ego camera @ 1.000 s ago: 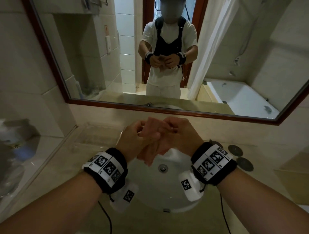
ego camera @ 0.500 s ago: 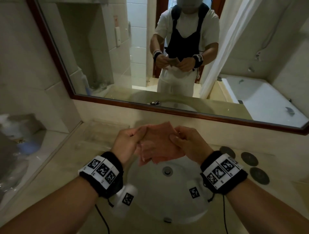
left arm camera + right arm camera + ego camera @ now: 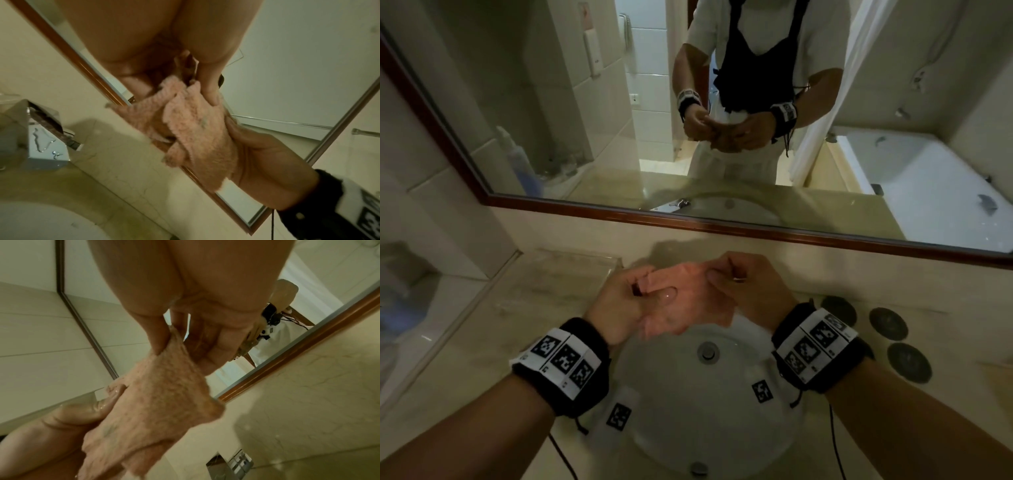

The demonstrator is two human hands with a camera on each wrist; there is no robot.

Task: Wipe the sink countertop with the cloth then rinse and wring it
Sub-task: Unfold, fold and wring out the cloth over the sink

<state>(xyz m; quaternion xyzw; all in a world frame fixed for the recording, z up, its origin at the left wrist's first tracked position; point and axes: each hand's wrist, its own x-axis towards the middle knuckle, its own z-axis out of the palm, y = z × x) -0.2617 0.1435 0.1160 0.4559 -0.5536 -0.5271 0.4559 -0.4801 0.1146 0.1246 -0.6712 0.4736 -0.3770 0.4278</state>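
Bathroom sink below; pink cloth is pinched by left hand and right hand. Likely wringing: ends should be twisted oppositely, kept over basin.

Two hands, one cloth, three discs
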